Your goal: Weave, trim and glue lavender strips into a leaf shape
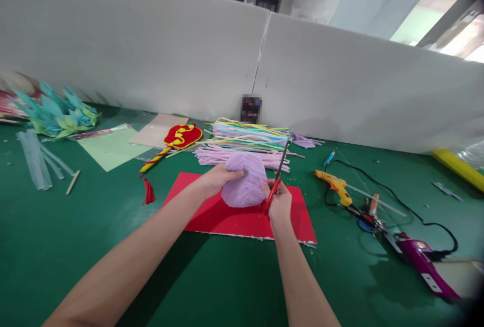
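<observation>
A rounded lilac leaf-shaped piece [245, 185], made of fuzzy pipe cleaners laid in slanting rows, is held up over a red board [223, 221]. My left hand [217, 180] pinches its upper left side, thumb on top. My right hand [279, 198] is closed round the red handles of a pair of scissors [282, 163], whose blades point up and away from me. The fingers of that hand also touch the right edge of the lilac piece. Just behind lie bundles of lilac pipe cleaners [212, 157] and mixed pastel pipe cleaners [249, 135].
Left stand a red and yellow fan with tassel [183, 136], green paper [113, 148], turquoise paper-like leaves [62, 112] and clear glue sticks [34, 158]. Right are a yellow glue gun [335, 185], its black cord, and a purple power strip [423, 264]. A white partition [151, 49] closes the back.
</observation>
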A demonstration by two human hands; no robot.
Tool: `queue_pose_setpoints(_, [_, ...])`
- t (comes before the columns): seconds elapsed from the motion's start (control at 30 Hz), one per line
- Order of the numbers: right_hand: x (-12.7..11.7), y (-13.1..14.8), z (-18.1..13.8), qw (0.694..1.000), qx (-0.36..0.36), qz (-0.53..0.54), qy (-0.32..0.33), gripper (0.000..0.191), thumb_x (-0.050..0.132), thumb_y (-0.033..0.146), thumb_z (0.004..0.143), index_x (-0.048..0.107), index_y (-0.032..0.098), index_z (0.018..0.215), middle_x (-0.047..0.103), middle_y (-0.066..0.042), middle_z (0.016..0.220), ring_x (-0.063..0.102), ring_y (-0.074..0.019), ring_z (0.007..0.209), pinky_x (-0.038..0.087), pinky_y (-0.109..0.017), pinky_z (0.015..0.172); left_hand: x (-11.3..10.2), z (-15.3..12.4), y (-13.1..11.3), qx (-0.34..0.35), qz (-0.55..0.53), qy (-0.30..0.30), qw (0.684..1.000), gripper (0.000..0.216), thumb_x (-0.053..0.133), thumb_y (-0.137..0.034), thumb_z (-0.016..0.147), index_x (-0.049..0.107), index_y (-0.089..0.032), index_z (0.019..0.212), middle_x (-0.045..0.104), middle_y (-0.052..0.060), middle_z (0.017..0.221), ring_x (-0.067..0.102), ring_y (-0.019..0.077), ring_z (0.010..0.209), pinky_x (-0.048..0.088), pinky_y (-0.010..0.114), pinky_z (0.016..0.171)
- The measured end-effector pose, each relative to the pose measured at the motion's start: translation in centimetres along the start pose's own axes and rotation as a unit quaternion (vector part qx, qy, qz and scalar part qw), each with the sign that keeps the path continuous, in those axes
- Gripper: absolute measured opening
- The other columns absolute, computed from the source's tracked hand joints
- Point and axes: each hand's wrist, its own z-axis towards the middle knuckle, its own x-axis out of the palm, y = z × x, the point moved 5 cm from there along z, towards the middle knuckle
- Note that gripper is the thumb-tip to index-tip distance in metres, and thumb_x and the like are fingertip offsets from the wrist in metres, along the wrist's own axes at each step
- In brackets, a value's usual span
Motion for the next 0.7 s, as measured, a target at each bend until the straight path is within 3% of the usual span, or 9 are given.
queue_pose_setpoints(0.2, [0.08, -0.18, -0.03, 1.0, 0.016, 0.002, 0.01, 0.038, 0.075, 0.046, 0.054, 0.06, 0.015, 0.071, 0.056, 0.003, 0.057, 0.049, -0.0093, 0.052, 0.04, -0.024, 0.054, -0.14, 0.12, 0.2, 0.011, 0.011, 0.01, 1.0, 0.039, 0.078, -0.032, 0.062, 0.067, -0.014, 0.095, 0.07, 0.008, 0.097, 0.063, 0.0203, 0.087, 0.044, 0.034, 0.083])
queue_pose_setpoints(0.47, [0.05, -0.02, -0.25, 1.0, 0.025, 0.005, 0.009, 0.04, 0.076, 0.046, 0.053, 0.059, 0.016, 0.072, 0.056, 0.003, 0.059, 0.049, -0.0095, 0.053, 0.04, -0.024, 0.054, -1.0, 0.65, 0.32, 0.028, 0.032, -0.079, 0.996, 0.038, 0.076, -0.042, 0.061, 0.069, -0.013, 0.085, 0.071, 0.009, 0.091, 0.064, 0.0217, 0.081, 0.047, 0.033, 0.075])
queue_pose_setpoints(0.7, [0.02, 0.32, -0.25, 0.999, 0.022, 0.023, -0.002, 0.037, 0.077, 0.044, 0.053, 0.061, 0.015, 0.069, 0.058, 0.003, 0.058, 0.05, -0.0088, 0.053, 0.041, -0.022, 0.053, -0.71, 0.42, 0.07, 0.033, 0.046, -0.042, 0.998, 0.039, 0.076, -0.04, 0.063, 0.069, -0.012, 0.089, 0.071, 0.01, 0.091, 0.064, 0.0218, 0.083, 0.047, 0.033, 0.079])
